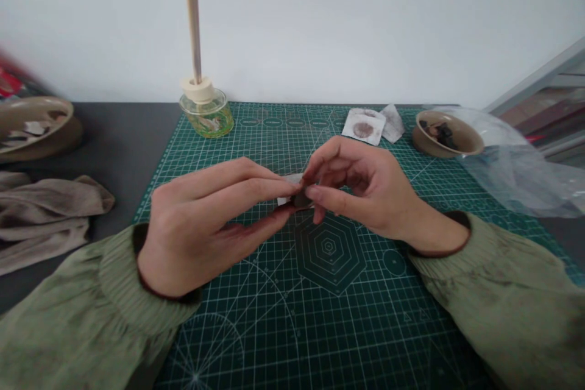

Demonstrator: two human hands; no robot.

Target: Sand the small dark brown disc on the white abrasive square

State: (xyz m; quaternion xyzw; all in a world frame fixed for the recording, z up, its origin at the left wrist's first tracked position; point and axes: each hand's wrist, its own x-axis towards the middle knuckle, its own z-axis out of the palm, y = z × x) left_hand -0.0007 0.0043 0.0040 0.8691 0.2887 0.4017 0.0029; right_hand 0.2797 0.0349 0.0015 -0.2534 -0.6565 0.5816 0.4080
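My left hand [205, 225] and my right hand [361, 186] meet above the green cutting mat [329, 256]. Between their fingertips, both hands pinch a small dark lump [301, 200] wrapped partly in a piece of white paper [284, 200]. My fingers hide most of the lump and paper, so its exact shape is hidden. Its material is also hard to tell. Both of my green sleeves rest on the mat's near part.
A square paper with a brown round stain [363, 126] and a crumpled paper [392, 123] lie at the mat's far edge. Also nearby are a glass jar with a tall stick [203, 114], a ceramic bowl of dark pieces [448, 134], a plastic bag [516, 164], a grey cloth [46, 219] and a brown dish [31, 125].
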